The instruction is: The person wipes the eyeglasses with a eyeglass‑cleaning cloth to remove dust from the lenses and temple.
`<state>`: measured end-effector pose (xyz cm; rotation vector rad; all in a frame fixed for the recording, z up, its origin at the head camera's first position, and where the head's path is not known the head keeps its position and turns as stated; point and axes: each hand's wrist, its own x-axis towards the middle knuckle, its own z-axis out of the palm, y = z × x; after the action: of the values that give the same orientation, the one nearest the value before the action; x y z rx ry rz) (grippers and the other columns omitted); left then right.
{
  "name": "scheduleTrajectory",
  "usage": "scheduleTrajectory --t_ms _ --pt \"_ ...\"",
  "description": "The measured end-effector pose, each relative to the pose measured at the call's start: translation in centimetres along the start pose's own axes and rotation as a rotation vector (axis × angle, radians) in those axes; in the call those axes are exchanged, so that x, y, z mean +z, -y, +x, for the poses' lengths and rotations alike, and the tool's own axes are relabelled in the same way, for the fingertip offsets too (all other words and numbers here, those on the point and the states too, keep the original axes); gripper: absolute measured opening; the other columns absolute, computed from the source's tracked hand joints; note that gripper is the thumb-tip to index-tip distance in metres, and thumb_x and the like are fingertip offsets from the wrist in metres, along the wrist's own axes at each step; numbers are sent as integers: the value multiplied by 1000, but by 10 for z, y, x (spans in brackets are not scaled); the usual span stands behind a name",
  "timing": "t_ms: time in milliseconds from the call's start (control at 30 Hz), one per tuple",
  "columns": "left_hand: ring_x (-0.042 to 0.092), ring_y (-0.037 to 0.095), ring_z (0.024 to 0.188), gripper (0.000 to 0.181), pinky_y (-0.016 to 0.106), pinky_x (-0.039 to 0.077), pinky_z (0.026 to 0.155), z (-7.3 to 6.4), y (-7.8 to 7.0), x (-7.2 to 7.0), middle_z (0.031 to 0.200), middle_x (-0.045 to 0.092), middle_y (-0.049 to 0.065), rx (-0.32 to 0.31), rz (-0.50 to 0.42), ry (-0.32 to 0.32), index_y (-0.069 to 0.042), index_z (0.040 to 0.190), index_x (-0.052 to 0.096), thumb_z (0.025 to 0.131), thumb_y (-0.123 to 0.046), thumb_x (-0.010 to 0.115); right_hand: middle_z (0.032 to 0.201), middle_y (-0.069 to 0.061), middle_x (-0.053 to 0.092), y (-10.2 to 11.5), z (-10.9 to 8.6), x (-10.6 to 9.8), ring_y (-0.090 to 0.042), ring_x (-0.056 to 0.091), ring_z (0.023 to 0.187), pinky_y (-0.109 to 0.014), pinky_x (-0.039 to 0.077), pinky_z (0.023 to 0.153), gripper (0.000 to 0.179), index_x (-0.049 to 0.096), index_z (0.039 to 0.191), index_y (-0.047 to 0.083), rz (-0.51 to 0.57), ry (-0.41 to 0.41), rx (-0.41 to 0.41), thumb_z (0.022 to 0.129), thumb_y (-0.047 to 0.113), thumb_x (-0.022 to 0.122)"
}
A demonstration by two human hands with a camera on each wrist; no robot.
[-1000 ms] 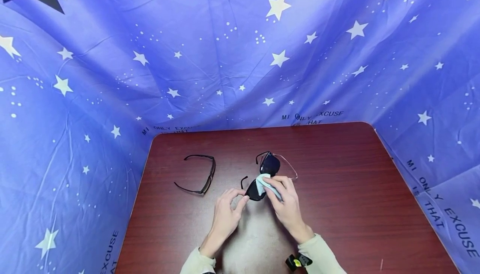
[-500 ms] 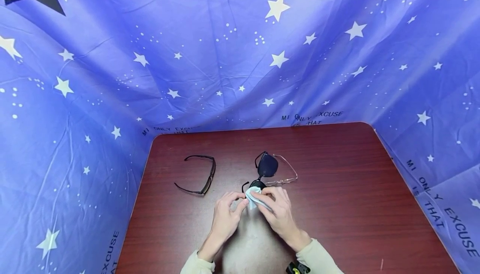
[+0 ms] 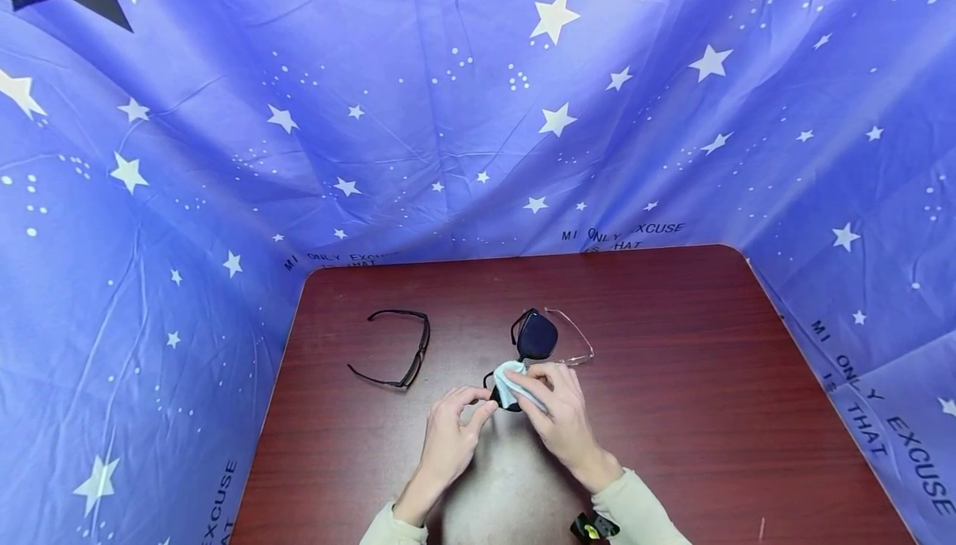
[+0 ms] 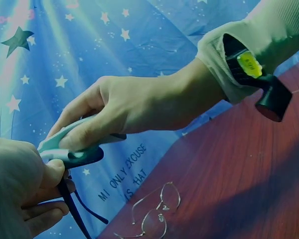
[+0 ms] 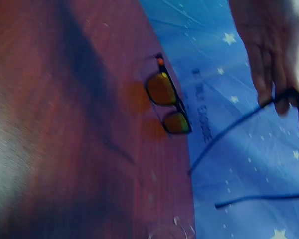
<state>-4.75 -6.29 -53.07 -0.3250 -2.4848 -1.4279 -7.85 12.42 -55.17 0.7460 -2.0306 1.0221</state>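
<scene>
Black sunglasses with large dark lenses (image 3: 538, 336) are held up over the table between both hands. My left hand (image 3: 451, 429) pinches their near outer corner, by the hinge, between thumb and fingers. A pale blue cloth (image 3: 509, 383) is in my right hand (image 3: 563, 416), folded over the near lens and covering most of it. In the left wrist view the right thumb (image 4: 79, 139) presses the cloth on one side of the lens, with fingers on the other. Both black temples (image 5: 239, 122) stick out, unfolded, in the right wrist view.
A second pair of sunglasses (image 3: 417, 354), black-framed with orange-tinted lenses in the right wrist view, lies unfolded at left on the reddish-brown table (image 3: 672, 404). Thin wire-framed glasses (image 4: 162, 209) lie beyond the hands. A blue star-printed curtain (image 3: 448, 114) surrounds the table.
The right hand has slid the cloth down the near lens toward the left hand, then slightly back up. The sunglasses have tilted a little; the left hand keeps its pinch.
</scene>
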Motion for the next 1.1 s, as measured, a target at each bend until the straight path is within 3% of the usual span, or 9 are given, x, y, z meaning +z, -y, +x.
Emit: scheduleTrajectory --t_ms 167,533,900,1100 --pt "72 16 89 6 36 57 79 0 0 0 93 78 -2 27 19 -19 -11 93 77 88 -9 78 96 -3 64 5 -3 4 -16 54 80 -31 36 74 27 78 113 10 1 30 -84 106 26 58" --pt "72 16 92 6 39 58 81 -1 -3 -2 96 78 -1 -39 -6 11 -10 95 77 90 -12 77 95 -4 64 -6 9 -4 -21 48 78 -35 32 72 29 78 113 11 -42 -28 58 104 32 60" --pt "71 19 84 7 35 57 77 -2 -3 -3 92 77 -1 -3 1 -41 -13 93 77 88 -8 78 96 -1 64 5 -3 4 -16 52 80 -30 34 74 28 78 114 12 -2 65 -78 106 30 58" --pt "72 20 85 5 32 56 75 -3 -3 -4 93 78 -1 -37 -12 -16 -12 94 78 90 -13 78 97 -2 64 -1 4 -1 -18 50 79 -32 33 73 28 78 114 13 -20 39 -10 105 33 59"
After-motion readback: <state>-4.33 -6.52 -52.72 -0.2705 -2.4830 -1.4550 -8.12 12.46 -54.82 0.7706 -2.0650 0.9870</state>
